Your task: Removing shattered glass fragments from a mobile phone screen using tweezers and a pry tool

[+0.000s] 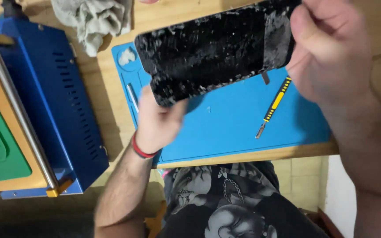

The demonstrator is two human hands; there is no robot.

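A black phone screen panel (212, 48) with cracked, whitish residue across it is held up above a blue work mat (239, 119). My left hand (155, 121) grips its lower left corner from beneath; a red band sits on that wrist. My right hand (327, 53) pinches the panel's right end, where a greyish patch shows. A small dark tab hangs from the panel's lower edge.
A yellow-and-black pry tool (273, 105) lies on the mat, and a thin metal tool (132, 98) rests in its left groove. A blue machine (54, 97) with a green pad stands at left. A grey rag (94, 20) lies on the wooden table behind.
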